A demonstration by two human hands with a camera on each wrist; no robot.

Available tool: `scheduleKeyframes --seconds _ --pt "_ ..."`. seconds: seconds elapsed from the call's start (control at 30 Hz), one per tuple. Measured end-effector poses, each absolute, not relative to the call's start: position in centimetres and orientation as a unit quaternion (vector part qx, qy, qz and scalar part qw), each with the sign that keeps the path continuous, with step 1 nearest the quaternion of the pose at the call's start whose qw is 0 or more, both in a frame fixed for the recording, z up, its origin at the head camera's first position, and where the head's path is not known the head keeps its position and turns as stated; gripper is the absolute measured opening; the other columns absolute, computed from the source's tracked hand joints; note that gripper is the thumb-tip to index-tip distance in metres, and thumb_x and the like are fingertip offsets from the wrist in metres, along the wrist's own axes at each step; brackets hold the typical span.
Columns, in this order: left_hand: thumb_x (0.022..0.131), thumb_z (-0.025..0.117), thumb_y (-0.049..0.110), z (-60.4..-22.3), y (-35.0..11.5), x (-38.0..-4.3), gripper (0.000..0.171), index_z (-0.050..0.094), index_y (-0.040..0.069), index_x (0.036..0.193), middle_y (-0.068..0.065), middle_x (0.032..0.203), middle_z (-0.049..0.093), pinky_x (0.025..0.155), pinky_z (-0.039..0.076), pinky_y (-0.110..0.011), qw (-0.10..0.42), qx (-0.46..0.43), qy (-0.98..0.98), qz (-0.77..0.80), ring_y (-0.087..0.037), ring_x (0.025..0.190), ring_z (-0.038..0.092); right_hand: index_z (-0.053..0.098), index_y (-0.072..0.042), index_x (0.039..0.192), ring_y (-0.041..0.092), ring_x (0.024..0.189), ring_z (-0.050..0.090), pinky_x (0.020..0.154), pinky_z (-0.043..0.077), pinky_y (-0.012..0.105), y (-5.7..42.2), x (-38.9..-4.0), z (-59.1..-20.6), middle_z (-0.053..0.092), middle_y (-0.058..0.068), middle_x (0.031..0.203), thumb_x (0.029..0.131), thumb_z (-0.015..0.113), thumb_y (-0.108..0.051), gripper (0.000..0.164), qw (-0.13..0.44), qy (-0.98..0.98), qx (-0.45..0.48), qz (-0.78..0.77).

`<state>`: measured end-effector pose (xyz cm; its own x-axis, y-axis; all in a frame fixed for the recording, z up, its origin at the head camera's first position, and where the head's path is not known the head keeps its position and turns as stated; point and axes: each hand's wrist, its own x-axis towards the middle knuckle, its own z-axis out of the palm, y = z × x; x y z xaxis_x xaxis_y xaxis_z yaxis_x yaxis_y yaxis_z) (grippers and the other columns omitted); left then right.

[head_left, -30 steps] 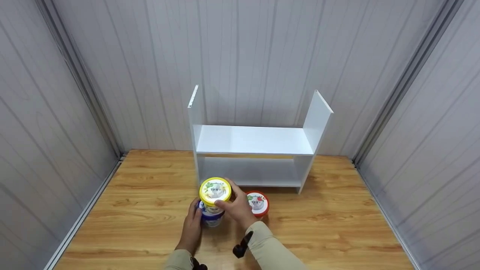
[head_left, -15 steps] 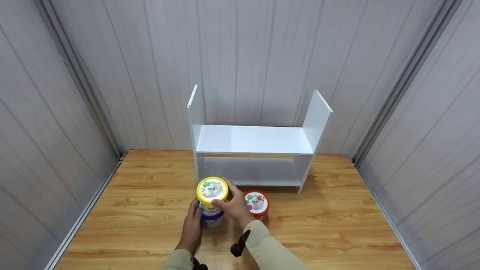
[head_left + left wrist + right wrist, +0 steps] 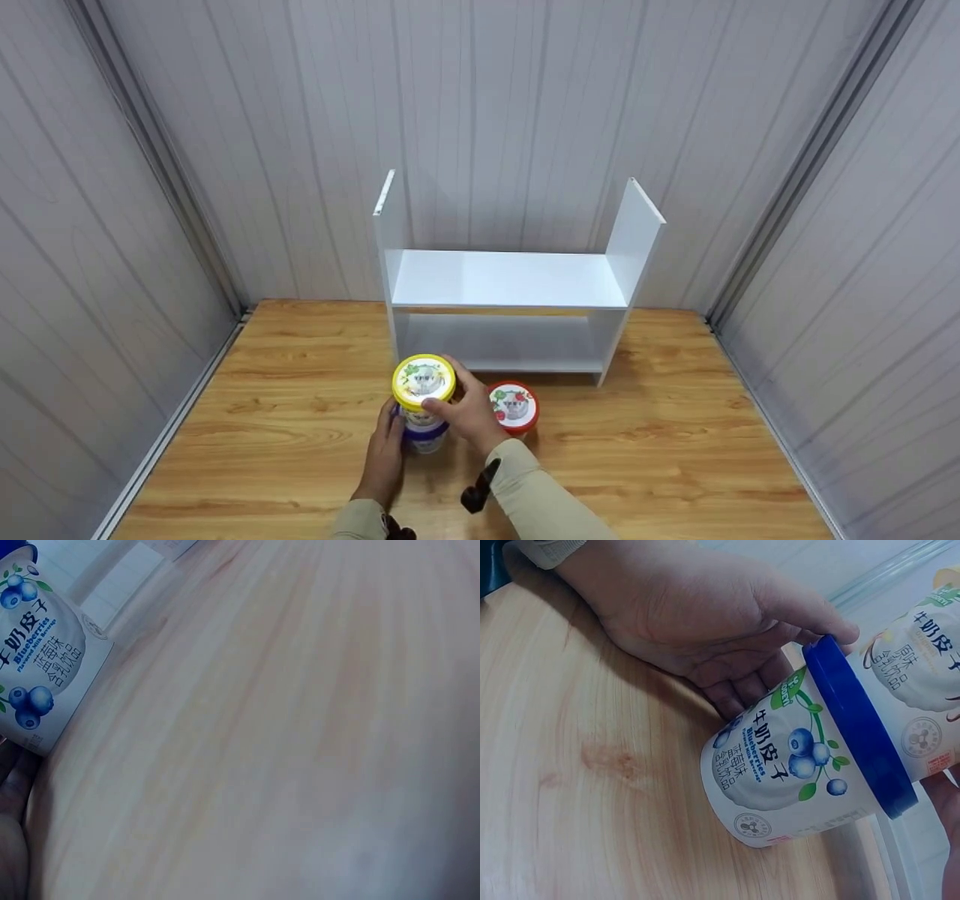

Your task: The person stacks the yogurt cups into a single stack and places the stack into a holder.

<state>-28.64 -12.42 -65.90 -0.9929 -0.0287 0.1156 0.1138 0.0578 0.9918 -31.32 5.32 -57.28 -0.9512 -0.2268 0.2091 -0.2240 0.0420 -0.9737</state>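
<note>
A blue-lidded tub (image 3: 426,444) with blueberries on its label stands upright on the table. On its lid sits a yellow-lidded tub (image 3: 424,381). My left hand (image 3: 381,454) holds the lower tub from its left side, thumb near the lid as the right wrist view shows. My right hand (image 3: 476,416) grips the upper tub from the right, thumb at the front of the yellow rim. In the right wrist view the yellow tub (image 3: 907,682) meets the blue lid (image 3: 862,727). Only part of the blueberry tub (image 3: 45,652) shows in the left wrist view.
Just right of my right hand stands a red-lidded tub (image 3: 514,406). Behind the tubs is a white two-tier shelf (image 3: 510,279) with raised side panels. Panelled walls (image 3: 480,127) enclose the wooden tabletop (image 3: 660,442) at the back and both sides.
Over the past second my right hand has shifted the yellow-lidded tub slightly left over the blue-lidded one. Since half a second ago it has barely moved. The left hand has kept its place.
</note>
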Motion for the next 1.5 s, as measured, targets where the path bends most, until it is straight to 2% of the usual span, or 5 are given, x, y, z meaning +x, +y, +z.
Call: scheduleKeyframes --seconds 0.37,0.63,0.87,1.2,1.5 --pt "0.108 0.035 0.051 -66.0 -12.5 -28.9 0.056 0.031 0.023 0.157 -0.013 0.154 0.044 0.119 0.026 -0.059 0.053 -0.024 -0.741 -0.669 -0.034 0.144 0.037 0.04 -0.016 0.156 0.024 0.133 0.052 0.108 0.046 0.042 5.1 -31.3 -57.3 0.05 0.011 0.149 0.083 0.086 -0.033 0.088 0.011 0.731 -0.151 -0.666" --pt "0.109 0.036 0.048 -66.1 -12.3 -28.9 0.053 0.033 0.025 0.156 -0.012 0.155 0.044 0.119 0.026 -0.057 0.058 -0.028 -0.735 -0.675 -0.033 0.145 0.036 0.036 -0.01 0.157 0.026 0.135 0.05 0.111 0.044 0.042 5.0 -31.3 -57.3 0.05 0.013 0.149 0.084 0.085 -0.032 0.091 0.01 0.719 -0.167 -0.675" --pt "0.108 0.035 0.05 -66.0 -12.4 -29.0 0.054 0.032 0.024 0.157 -0.013 0.156 0.042 0.119 0.025 -0.06 0.052 -0.018 -0.743 -0.667 -0.035 0.146 0.035 0.034 -0.011 0.158 0.026 0.14 0.044 0.115 0.038 0.043 5.1 -31.4 -57.3 0.046 0.011 0.152 0.084 0.084 -0.035 0.093 0.019 0.725 -0.164 -0.669" --pt "0.11 0.035 0.041 -65.9 -12.4 -28.9 0.052 0.031 0.018 0.157 -0.016 0.158 0.039 0.12 0.023 -0.058 0.065 -0.017 -0.754 -0.654 -0.036 0.147 0.032 0.02 -0.012 0.161 0.027 0.145 0.038 0.12 0.031 0.047 6.3 -31.3 -56.9 0.036 0.011 0.159 0.078 0.086 -0.048 0.113 0.062 0.7 -0.198 -0.684" --pt "0.112 0.035 0.032 -65.9 -12.5 -29.1 0.049 0.03 0.015 0.157 -0.021 0.158 0.038 0.12 0.021 -0.06 0.054 -0.013 -0.746 -0.663 -0.04 0.146 0.032 0.023 -0.008 0.16 0.03 0.147 0.034 0.12 0.029 0.051 9.2 -31.2 -55.8 0.035 0.014 0.16 0.078 0.083 -0.055 0.112 0.021 0.728 -0.225 -0.648"
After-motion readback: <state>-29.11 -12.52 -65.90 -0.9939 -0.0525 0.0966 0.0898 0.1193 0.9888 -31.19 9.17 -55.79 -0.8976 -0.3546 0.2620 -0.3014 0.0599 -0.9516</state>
